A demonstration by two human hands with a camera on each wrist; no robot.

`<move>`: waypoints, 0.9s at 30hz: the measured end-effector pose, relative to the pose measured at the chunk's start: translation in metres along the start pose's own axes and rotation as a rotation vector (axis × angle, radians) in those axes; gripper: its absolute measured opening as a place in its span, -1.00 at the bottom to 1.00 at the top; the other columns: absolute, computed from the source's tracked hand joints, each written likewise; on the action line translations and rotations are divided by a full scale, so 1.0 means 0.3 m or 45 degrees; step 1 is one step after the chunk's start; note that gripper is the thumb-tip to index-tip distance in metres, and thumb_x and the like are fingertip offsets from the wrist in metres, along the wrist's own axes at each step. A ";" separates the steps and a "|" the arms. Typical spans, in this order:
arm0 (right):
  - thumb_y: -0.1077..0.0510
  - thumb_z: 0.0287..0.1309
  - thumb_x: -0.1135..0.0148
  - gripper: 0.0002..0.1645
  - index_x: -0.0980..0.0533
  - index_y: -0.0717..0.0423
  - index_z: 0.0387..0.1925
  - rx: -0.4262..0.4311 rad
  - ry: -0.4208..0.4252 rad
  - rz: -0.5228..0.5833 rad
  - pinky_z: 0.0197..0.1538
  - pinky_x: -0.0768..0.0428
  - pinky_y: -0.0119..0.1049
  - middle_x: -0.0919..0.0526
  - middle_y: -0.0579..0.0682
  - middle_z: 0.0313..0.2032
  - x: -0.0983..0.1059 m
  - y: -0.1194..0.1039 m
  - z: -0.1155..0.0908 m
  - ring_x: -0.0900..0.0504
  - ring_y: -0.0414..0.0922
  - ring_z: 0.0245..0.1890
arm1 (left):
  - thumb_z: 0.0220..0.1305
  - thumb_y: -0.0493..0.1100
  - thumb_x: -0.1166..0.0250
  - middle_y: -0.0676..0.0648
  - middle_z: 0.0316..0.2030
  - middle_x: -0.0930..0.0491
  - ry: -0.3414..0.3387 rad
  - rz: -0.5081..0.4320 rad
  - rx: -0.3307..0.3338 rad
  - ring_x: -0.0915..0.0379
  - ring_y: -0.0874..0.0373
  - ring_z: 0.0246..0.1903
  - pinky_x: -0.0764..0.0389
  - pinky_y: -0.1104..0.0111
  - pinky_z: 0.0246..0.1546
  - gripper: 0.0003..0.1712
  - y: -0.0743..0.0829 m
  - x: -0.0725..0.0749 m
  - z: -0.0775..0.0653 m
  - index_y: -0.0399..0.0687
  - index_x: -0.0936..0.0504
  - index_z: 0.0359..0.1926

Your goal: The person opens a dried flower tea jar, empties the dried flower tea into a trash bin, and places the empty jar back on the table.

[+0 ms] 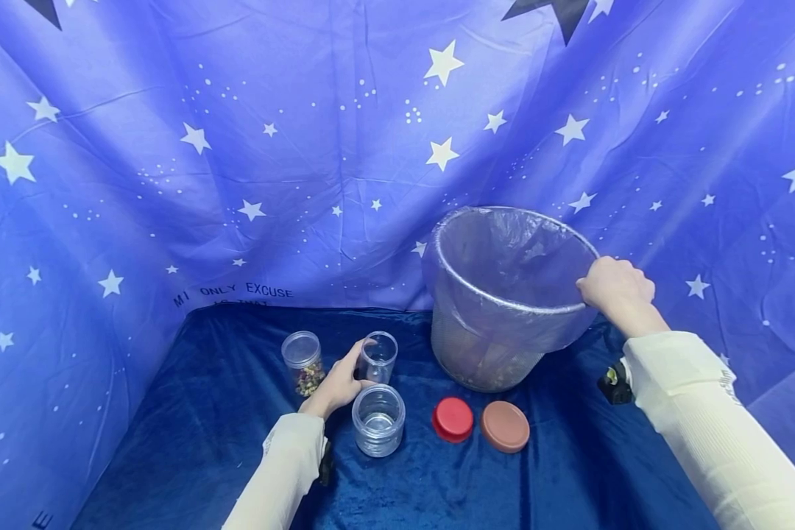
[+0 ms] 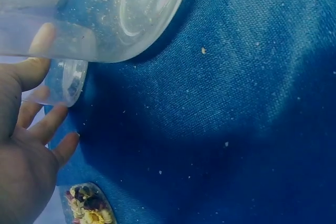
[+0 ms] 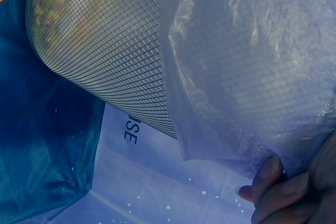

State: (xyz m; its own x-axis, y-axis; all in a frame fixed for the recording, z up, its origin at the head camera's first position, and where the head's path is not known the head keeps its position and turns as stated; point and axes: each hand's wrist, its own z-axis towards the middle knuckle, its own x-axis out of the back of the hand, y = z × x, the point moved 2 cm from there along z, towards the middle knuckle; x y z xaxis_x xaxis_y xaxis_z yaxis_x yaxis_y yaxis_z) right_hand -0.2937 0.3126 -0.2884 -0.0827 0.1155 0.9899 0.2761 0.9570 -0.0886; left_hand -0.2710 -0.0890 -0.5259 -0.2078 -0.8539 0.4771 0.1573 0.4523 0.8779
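Observation:
My left hand [image 1: 338, 383] is at a tall clear jar [image 1: 379, 355], thumb on the near side and fingers along its far left side. In the left wrist view the outer fingers [image 2: 65, 148] spread off that jar. Right in front of it stands a wider clear jar [image 1: 378, 421], without a lid. To the hand's left, a third jar [image 1: 303, 364] contains dried flowers [image 2: 89, 205]. My right hand [image 1: 617, 285] grips the rim of a mesh wastebasket [image 3: 105, 51], over its translucent bag liner [image 3: 236, 66]. The basket leans toward me.
A red lid [image 1: 453, 419] and a brownish-pink lid [image 1: 506, 426] lie side by side in front of the basket. Dark blue cloth [image 1: 450, 493] covers the table, with small crumbs on it. A star-patterned curtain [image 1: 344, 169] hangs close behind.

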 end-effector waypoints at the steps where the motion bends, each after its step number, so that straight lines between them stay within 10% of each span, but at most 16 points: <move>1: -0.08 0.35 0.04 -0.32 -0.42 0.55 0.05 0.001 0.002 0.000 -0.24 -0.52 0.17 -0.43 0.62 0.05 0.000 0.001 0.000 -0.48 0.52 0.00 | 0.03 -0.45 -0.41 -0.21 0.11 -0.62 0.001 -0.003 0.000 -0.53 -0.07 0.16 -0.43 0.01 0.21 -0.15 -0.003 0.000 0.000 0.12 -0.33 0.33; 27: -0.09 0.34 0.05 -0.30 -0.40 0.57 0.06 -0.016 0.004 0.016 -0.27 -0.53 0.15 -0.45 0.62 0.02 -0.009 0.008 0.009 -0.50 0.51 -0.02 | 0.10 -0.42 -0.40 -0.31 0.12 -0.59 0.036 0.026 -0.006 -0.49 -0.23 0.21 -0.48 -0.04 0.22 -0.18 -0.016 -0.004 -0.024 -0.04 -0.24 0.34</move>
State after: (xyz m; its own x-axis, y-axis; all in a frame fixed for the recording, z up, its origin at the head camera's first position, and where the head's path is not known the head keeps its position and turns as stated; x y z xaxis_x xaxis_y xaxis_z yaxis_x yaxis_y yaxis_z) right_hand -0.2954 0.3153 -0.2915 -0.0757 0.1269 0.9890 0.2892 0.9520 -0.1000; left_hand -0.2644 -0.0921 -0.5309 -0.1768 -0.8515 0.4936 0.1660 0.4685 0.8677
